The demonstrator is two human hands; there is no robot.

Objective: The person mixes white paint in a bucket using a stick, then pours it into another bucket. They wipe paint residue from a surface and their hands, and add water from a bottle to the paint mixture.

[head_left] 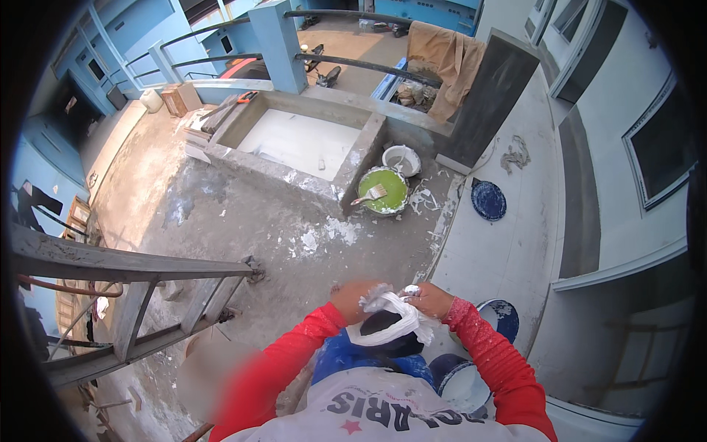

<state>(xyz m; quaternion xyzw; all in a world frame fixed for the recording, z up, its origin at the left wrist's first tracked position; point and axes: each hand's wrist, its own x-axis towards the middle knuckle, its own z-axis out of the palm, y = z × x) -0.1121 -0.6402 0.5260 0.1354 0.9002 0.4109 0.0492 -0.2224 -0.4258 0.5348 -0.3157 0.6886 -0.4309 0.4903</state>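
A crumpled white plastic bag (414, 318) is stretched between my two hands in front of my lap, with a dark gap showing between its strips. My left hand (355, 300) is closed on its bunched, partly see-through edge. On the other side, my right hand (433, 300) pinches the bag, and white smears mark the fingers. Just beside my right forearm stands a dark blue bucket of white paint (465, 389), partly covered by my sleeve and shirt. Another blue-rimmed bucket (502, 318) is behind that forearm.
A metal ladder (132, 265) slants in from the left. Ahead is a concrete basin (243, 158) with a white bottom. Beside it sit a green lid (387, 184) bearing a paintbrush (372, 194) and a white bucket (403, 156). A blue lid (488, 200) lies on the right-hand tiles.
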